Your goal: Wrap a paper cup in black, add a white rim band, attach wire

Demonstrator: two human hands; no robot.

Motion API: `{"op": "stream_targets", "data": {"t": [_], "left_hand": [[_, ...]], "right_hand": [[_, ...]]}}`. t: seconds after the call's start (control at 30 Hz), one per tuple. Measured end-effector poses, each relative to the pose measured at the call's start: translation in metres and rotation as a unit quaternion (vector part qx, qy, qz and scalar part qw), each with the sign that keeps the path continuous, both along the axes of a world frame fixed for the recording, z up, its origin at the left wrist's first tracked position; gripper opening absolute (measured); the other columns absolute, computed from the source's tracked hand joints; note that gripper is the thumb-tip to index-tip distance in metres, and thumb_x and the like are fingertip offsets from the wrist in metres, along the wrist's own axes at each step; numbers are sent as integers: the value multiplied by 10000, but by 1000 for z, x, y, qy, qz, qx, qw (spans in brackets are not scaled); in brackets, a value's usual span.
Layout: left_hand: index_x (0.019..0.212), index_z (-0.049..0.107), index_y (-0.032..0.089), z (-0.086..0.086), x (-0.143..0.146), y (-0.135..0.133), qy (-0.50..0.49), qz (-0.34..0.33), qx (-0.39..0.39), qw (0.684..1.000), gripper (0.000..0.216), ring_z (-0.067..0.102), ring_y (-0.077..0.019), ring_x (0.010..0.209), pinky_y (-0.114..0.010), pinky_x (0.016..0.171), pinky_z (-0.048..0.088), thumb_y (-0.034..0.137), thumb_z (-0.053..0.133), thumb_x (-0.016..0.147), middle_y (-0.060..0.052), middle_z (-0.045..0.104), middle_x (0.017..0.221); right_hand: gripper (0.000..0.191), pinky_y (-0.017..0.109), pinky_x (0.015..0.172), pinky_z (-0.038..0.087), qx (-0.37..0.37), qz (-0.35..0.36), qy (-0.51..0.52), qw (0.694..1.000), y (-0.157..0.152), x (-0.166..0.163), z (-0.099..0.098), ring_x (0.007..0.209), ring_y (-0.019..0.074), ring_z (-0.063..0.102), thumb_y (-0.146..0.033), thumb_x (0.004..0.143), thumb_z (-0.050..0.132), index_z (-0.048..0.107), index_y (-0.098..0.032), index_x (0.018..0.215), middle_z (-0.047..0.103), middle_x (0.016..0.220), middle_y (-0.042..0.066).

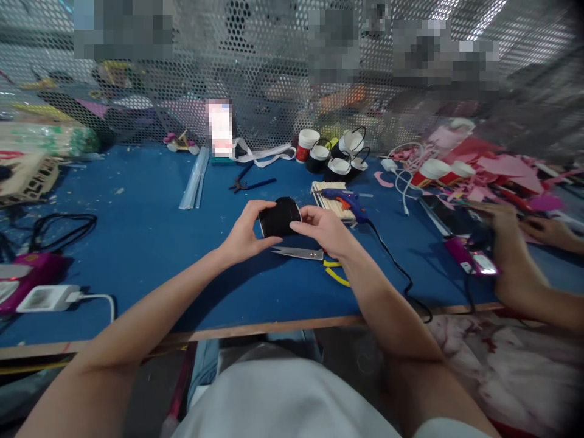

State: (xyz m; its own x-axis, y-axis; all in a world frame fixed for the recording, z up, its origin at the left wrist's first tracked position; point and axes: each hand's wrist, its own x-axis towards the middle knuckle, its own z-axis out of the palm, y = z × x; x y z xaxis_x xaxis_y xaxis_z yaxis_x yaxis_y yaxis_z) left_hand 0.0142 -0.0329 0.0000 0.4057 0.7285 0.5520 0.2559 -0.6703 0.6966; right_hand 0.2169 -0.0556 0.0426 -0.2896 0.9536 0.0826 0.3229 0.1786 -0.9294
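Observation:
Between my two hands is a paper cup (281, 218) covered in black, tipped on its side, with thin pale edges showing at both ends. My left hand (250, 230) grips its left end, thumb below and fingers above. At the other end, my right hand (322, 228) pinches it with thumb and fingers. Just below lie scissors (301, 252) with yellow handles, partly hidden by my right wrist. Beyond my right hand, a blue glue gun (349, 201) rests on a bundle of wooden sticks (326, 193).
Several black and red cups (319, 157) stand at the back, some with wire loops. Pliers (250, 184) and clear glue sticks (195, 179) lie left of them. A phone (220, 128) leans on the mesh. At right, another person's hand (502, 222) is near pink scraps (506, 173).

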Motion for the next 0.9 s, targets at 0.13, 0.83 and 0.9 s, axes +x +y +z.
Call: {"op": "stream_targets", "data": {"t": [0.13, 0.83, 0.9], "left_hand": [[1256, 363, 190, 1, -2, -2, -3, -38, -118, 992, 662, 528, -226, 1035, -369, 841, 464, 398, 668, 706, -118, 495, 1148], [1170, 465, 203, -3, -3, -9, 36, -22, 4, 999, 512, 476, -225, 1100, -429, 942, 415, 269, 680, 710, -109, 485, 1139], [1181, 454, 209, -4, -5, -11, 33, -4, 11, 999, 522, 471, -231, 1111, -444, 950, 409, 274, 677, 713, -110, 482, 1151]], "right_hand": [[178, 271, 675, 430, 49, -1, -26, 998, -7, -8, -8, 713, 130, 537, -347, 755, 595, 580, -177, 806, 590, 771, 8], [545, 274, 562, 453, -94, -62, -12, 994, 14, 11, -23, 703, 156, 599, -633, 822, 344, 617, -173, 928, 653, 867, 94], [545, 260, 541, 441, -87, -69, -10, 994, 11, 14, -27, 696, 148, 592, -634, 820, 348, 619, -171, 917, 650, 876, 95]]}}
